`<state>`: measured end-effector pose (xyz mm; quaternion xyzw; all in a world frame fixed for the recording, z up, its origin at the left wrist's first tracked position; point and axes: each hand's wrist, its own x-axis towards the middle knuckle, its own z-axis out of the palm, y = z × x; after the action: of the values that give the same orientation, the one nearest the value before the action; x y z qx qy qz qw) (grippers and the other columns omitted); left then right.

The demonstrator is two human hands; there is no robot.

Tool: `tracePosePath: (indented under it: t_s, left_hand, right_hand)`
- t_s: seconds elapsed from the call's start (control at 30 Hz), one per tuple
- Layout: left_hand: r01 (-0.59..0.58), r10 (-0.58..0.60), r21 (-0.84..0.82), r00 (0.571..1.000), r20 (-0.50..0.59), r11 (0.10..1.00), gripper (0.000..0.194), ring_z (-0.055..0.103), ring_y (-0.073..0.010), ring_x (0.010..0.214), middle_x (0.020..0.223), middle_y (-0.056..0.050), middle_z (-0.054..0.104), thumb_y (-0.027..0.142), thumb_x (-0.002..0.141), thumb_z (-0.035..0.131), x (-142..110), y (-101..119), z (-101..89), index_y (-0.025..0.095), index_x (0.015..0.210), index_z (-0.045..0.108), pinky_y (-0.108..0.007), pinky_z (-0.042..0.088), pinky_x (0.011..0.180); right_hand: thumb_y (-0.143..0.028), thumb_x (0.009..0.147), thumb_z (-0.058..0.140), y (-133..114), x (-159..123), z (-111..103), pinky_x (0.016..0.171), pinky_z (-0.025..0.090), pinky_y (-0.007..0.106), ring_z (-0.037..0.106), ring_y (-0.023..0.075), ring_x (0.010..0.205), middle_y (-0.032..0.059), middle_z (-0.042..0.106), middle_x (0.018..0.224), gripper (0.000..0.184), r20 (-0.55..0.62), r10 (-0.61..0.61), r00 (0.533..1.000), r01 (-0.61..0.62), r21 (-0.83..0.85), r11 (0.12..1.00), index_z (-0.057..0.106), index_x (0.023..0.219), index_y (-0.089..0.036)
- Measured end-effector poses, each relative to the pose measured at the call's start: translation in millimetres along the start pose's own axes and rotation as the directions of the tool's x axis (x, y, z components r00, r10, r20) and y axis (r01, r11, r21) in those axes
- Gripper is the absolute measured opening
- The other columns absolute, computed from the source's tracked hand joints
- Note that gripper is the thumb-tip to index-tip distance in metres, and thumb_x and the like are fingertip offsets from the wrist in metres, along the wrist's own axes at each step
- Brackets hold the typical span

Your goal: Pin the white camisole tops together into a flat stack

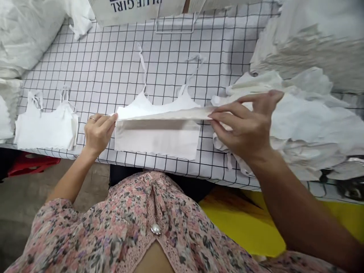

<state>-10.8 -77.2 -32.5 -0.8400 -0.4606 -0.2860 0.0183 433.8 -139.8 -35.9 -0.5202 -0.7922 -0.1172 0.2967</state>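
Observation:
In front of me a white camisole (156,138) lies on the checked tablecloth, its two thin straps stretching away toward the far side. My left hand (99,131) pinches the left end of its raised edge between thumb and fingers. At the right end, my right hand (244,123) pinches the same edge, with some fingers lifted. Between the hands the edge is held up off the layer below and casts a shadow on it. The lower layer stays flat near the table's front edge.
Left of my hands sits a small stack of folded white camisoles (47,127). A loose heap of white garments (309,121) spreads at the right, below a taller white pile (309,49). A cardboard box (136,11) and a white bag (28,34) stand at the back.

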Motion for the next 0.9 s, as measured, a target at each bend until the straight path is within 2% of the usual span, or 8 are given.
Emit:
tracePosePath:
  t_s: [0.07,0.17,0.3,0.5,0.63,0.77,0.83,0.9]
  left_hand:
    - [-0.101,0.107,0.077,0.992,-0.073,0.992,0.027,0.069,-0.0182,0.079,0.091,-0.002,0.082,0.017,0.104,0.066,-20,6,-2.7,0.031,0.121,0.082,-0.037,0.055,0.074]
    - [-0.141,0.151,0.099,0.984,-0.093,0.985,0.024,0.069,-0.0163,0.078,0.094,-0.003,0.082,0.015,0.105,0.068,-47,18,-2.5,0.028,0.120,0.081,-0.035,0.055,0.071]
    - [-0.100,0.102,0.039,0.993,-0.065,0.994,0.022,0.067,-0.0166,0.080,0.095,-0.003,0.081,0.016,0.106,0.067,-67,32,3.3,0.030,0.114,0.081,-0.035,0.054,0.071]
    - [-0.047,0.047,0.009,0.997,-0.056,0.999,0.029,0.063,-0.0192,0.087,0.094,-0.005,0.077,0.010,0.101,0.071,-85,42,-0.3,0.031,0.117,0.082,-0.034,0.055,0.080]
    - [0.103,-0.104,-0.066,0.994,-0.018,0.992,0.041,0.063,-0.0198,0.095,0.105,-0.009,0.067,0.013,0.102,0.068,-95,52,-9.6,0.029,0.137,0.078,-0.035,0.056,0.084]
    - [0.130,-0.135,-0.143,0.990,-0.030,0.981,0.050,0.066,-0.0231,0.111,0.114,-0.010,0.065,0.015,0.107,0.060,-84,64,-0.9,0.031,0.153,0.068,-0.040,0.057,0.099]
    - [0.106,-0.093,-0.148,0.991,0.095,0.983,0.053,0.064,-0.0290,0.137,0.138,-0.013,0.067,0.024,0.110,0.058,-78,70,12.0,0.032,0.163,0.057,-0.048,0.053,0.116]
    - [0.088,-0.055,-0.132,0.970,0.235,0.987,0.062,0.045,-0.0368,0.163,0.166,-0.016,0.055,0.039,0.112,0.058,-77,74,23.6,0.030,0.172,0.043,-0.061,0.038,0.133]
  right_hand:
    - [-0.022,0.096,0.075,-16,-21,-1,0.105,0.043,0.069,0.069,0.0332,0.102,0.0036,0.082,0.091,0.010,-0.095,-0.079,0.992,0.077,-0.026,0.997,0.079,0.087,-0.024]
    - [-0.013,0.094,0.079,-44,-52,-2,0.112,0.040,0.069,0.068,0.0285,0.099,0.0010,0.084,0.096,0.011,-0.039,-0.108,0.993,0.105,-0.059,0.993,0.079,0.093,-0.024]
    - [-0.015,0.098,0.074,-62,-80,3,0.116,0.039,0.073,0.068,0.0277,0.102,0.0016,0.084,0.099,0.015,0.097,-0.009,0.995,0.015,-0.055,0.998,0.082,0.097,-0.028]
    - [-0.017,0.098,0.073,-64,-101,-2,0.121,0.030,0.078,0.070,0.0309,0.104,0.0025,0.085,0.105,0.018,0.156,0.038,0.987,-0.046,0.047,0.998,0.083,0.105,-0.031]
    - [-0.024,0.099,0.071,-77,-111,-14,0.119,0.047,0.063,0.071,0.0282,0.102,0.0058,0.085,0.118,0.029,0.197,0.025,0.980,-0.057,0.159,0.986,0.080,0.126,-0.031]
    - [-0.033,0.105,0.059,-100,-103,-13,0.125,0.046,0.059,0.074,0.0320,0.120,0.0078,0.079,0.139,0.056,0.134,0.081,0.988,-0.109,0.220,0.969,0.058,0.162,-0.037]
    - [-0.040,0.110,0.051,-111,-97,-6,0.132,0.033,0.066,0.065,0.0375,0.143,0.0121,0.066,0.159,0.068,0.228,0.063,0.972,-0.107,0.182,0.977,0.036,0.176,-0.033]
    - [-0.046,0.113,0.045,-118,-94,-2,0.132,0.023,0.073,0.053,0.0420,0.157,0.0192,0.050,0.172,0.077,0.364,0.046,0.930,-0.095,0.118,0.988,0.017,0.182,-0.023]
